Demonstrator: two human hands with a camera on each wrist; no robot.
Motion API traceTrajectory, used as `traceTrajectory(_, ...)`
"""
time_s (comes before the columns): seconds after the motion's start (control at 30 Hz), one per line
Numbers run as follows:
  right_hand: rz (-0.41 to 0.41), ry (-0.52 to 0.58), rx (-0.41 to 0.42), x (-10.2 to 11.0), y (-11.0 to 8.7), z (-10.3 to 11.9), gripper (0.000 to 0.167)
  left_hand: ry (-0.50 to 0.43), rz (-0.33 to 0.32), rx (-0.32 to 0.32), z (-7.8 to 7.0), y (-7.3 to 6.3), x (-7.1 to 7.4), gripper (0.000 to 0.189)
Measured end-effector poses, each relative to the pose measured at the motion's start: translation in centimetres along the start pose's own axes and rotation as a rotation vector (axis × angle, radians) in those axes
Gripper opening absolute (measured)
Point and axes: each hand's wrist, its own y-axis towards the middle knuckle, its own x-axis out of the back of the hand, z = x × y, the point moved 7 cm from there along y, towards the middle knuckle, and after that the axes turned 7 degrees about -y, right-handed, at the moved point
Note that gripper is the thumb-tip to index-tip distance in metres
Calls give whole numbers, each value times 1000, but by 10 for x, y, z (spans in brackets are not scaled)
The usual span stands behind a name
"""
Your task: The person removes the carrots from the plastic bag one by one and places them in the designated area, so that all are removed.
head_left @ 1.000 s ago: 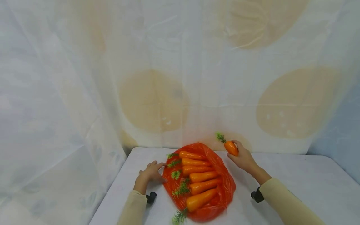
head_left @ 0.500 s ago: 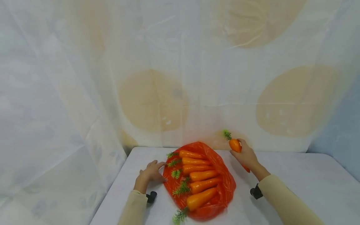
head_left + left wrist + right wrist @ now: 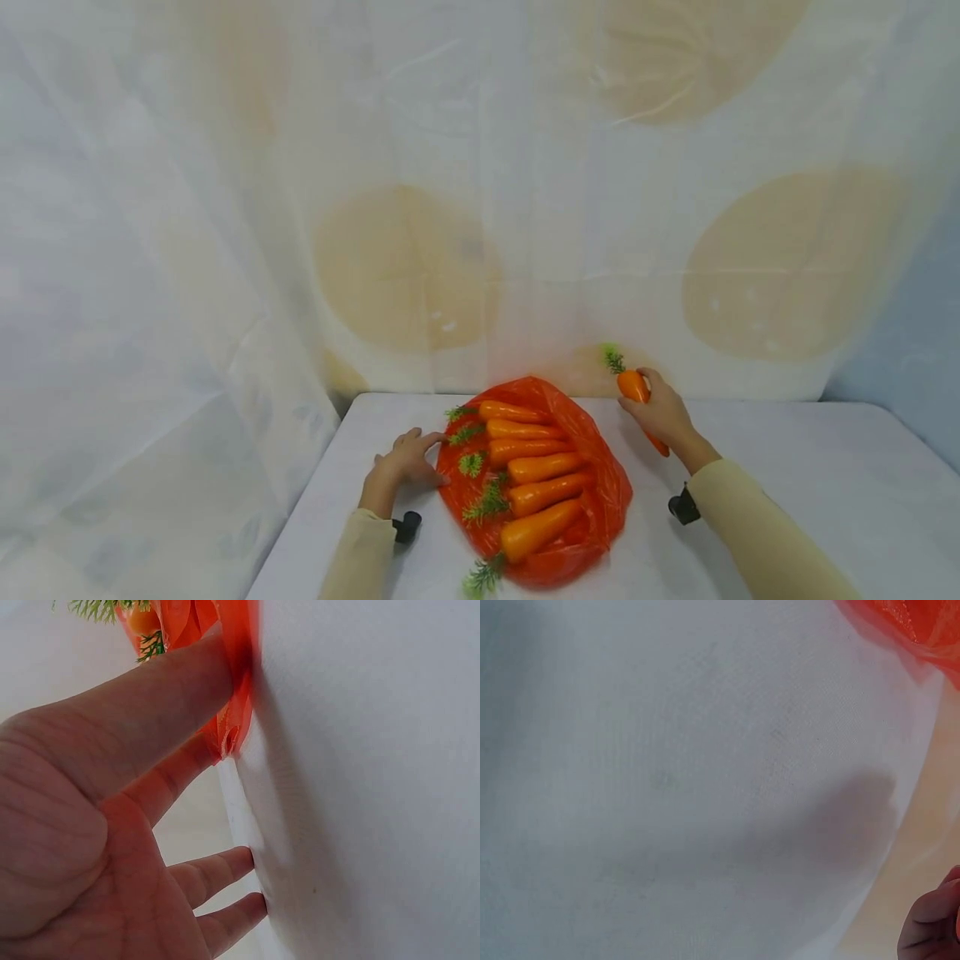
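A red plastic bag (image 3: 611, 479) lies spread in the middle of the table, with several orange carrots (image 3: 543, 468) with green tops in a row on it. My left hand (image 3: 403, 467) is at the bag's left edge. In the left wrist view its thumb (image 3: 165, 701) and index finger touch the bag's rim (image 3: 238, 712), fairly straight and spread apart, while other fingertips reach the table. Right of the bag, my right hand (image 3: 663, 417) grips one carrot (image 3: 632, 385), its leafy top pointing up and its tip down. Only some fingers (image 3: 926, 922) show in the right wrist view.
The white table (image 3: 810, 483) ends at the back against a pale hanging curtain (image 3: 585, 250) with tan patches. Another curtain (image 3: 150, 375) hangs on the left. A dark device (image 3: 684, 507) sits at each wrist.
My right hand has moved a little to the right, away from the bag, turning the carrot more upright so its tip shows below the hand. The left hand stays at the bag's edge.
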Motion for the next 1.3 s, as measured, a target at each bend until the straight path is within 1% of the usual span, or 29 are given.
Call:
traceTrajectory(0.2, 43, -18, -72, -1, -2, -7, 77, -3, -4, 12, 0, -1, 0, 68)
traceTrajectory(0.33, 52, -10, -80, -1, -3, -13, 77, -6, -7, 15, 0, -1, 1, 68)
traceTrajectory(0.57, 106, -3, -103, -6, -6, -23, 76, -12, -1, 17, 1, -2, 1, 67)
traceTrajectory(0.77, 115, 12, -115, -9, -5, -20, 72, -10, -4, 6, -1, -1, 2, 67)
traceTrajectory(0.9, 139, 26, -145, -13, -5, -21, 75, -16, -10, 1, -3, -1, 3, 66)
traceTrajectory(1.07, 173, 38, -196, -17, -5, -27, 78, -13, -11, 1, -4, 0, 3, 66)
traceTrajectory(1.3, 192, 30, -207, -23, -9, -34, 79, -13, -10, 5, -2, -1, 1, 66)
